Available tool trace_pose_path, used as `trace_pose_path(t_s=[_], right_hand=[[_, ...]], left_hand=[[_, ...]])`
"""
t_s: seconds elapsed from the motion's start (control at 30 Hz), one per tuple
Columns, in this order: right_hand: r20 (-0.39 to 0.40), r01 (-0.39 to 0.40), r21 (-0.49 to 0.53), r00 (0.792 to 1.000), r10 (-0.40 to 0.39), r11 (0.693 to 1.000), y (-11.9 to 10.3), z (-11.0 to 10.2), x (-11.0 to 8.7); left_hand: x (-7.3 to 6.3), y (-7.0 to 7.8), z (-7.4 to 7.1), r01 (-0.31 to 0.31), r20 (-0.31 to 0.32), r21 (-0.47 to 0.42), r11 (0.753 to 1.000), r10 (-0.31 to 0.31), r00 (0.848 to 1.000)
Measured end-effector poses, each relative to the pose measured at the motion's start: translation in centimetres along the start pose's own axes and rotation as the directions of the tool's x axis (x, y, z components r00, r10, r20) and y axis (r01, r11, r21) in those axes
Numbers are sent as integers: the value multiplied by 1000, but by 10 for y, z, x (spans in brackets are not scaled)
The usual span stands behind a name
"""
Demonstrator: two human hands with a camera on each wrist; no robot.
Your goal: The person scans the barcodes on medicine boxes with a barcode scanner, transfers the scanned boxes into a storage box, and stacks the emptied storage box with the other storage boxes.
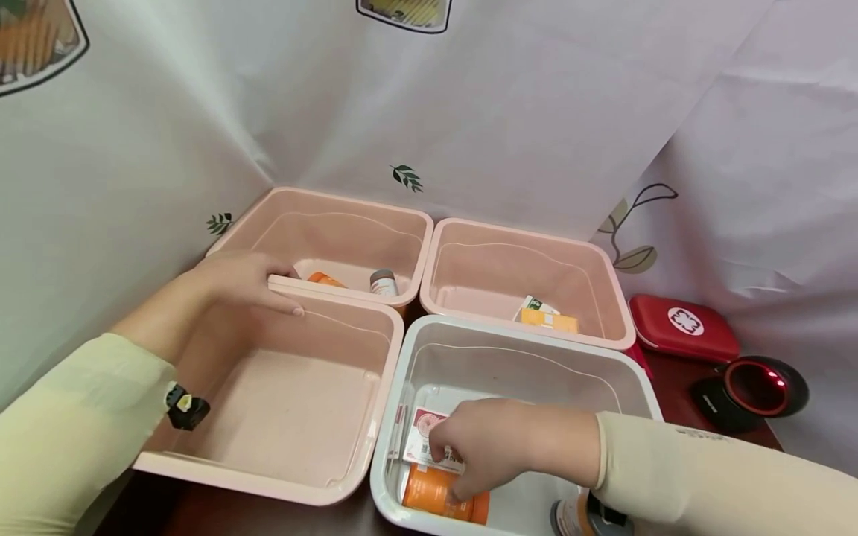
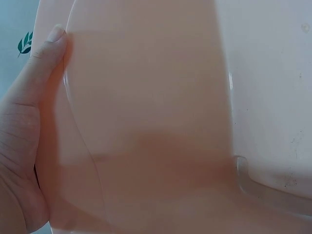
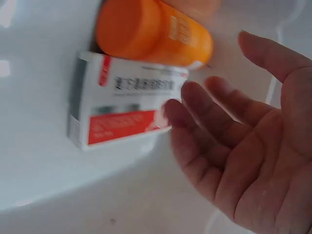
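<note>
My left hand point(image 1: 244, 279) grips the back rim of the front-left pink bin point(image 1: 295, 402), its thumb along the inner wall and its fingers over the far side. In the left wrist view, the thumb of the left hand point(image 2: 29, 112) lies against the pink wall. Down inside the white bin point(image 1: 385, 454), my right hand point(image 1: 492, 439) hovers with loosely bent fingers and nothing between them. Its fingertips are right at a white and red medicine box point(image 3: 129, 100). Beside that box an orange bottle point(image 3: 141, 29) lies on its side, also visible in the head view.
A grey-lidded bottle point(image 1: 570, 517) is under my right forearm. The back-left pink bin point(image 1: 348, 216) holds an orange item point(image 1: 326, 279) and a small bottle point(image 1: 383, 283). Cartons point(image 1: 550, 320) lie in the back-right pink bin point(image 1: 516, 231). A red case point(image 1: 684, 327) and black device point(image 1: 751, 391) stand at right.
</note>
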State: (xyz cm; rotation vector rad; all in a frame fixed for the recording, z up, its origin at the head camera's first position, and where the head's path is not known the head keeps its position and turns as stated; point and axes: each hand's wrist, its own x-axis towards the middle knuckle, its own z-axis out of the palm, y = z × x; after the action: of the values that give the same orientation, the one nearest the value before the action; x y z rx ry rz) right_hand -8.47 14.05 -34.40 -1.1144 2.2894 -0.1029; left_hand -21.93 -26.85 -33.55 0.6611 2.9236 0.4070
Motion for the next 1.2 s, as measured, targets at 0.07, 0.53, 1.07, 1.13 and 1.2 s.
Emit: trace_pose_path(t_s=[0.07, 0.53, 1.07, 1.13, 1.2], right_hand=[[41, -29, -2, 999, 29, 1000, 0, 8, 2], [-6, -97, -202, 995, 98, 974, 6, 47, 14], [-150, -156, -363, 983, 108, 919, -3, 50, 27], [-166, -180, -267, 976, 139, 947, -1, 34, 21], [-191, -195, -130, 967, 168, 972, 4, 11, 12]], left_hand=[[0, 0, 1, -2, 1, -8, 1000, 2, 1000], [0, 1, 2, 3, 7, 11, 1000, -3, 1000], [0, 0, -2, 13, 25, -17, 1000, -13, 1000], [0, 0, -2, 12, 23, -13, 1000, -12, 1000], [0, 0, -2, 15, 17, -2, 1000, -15, 1000]])
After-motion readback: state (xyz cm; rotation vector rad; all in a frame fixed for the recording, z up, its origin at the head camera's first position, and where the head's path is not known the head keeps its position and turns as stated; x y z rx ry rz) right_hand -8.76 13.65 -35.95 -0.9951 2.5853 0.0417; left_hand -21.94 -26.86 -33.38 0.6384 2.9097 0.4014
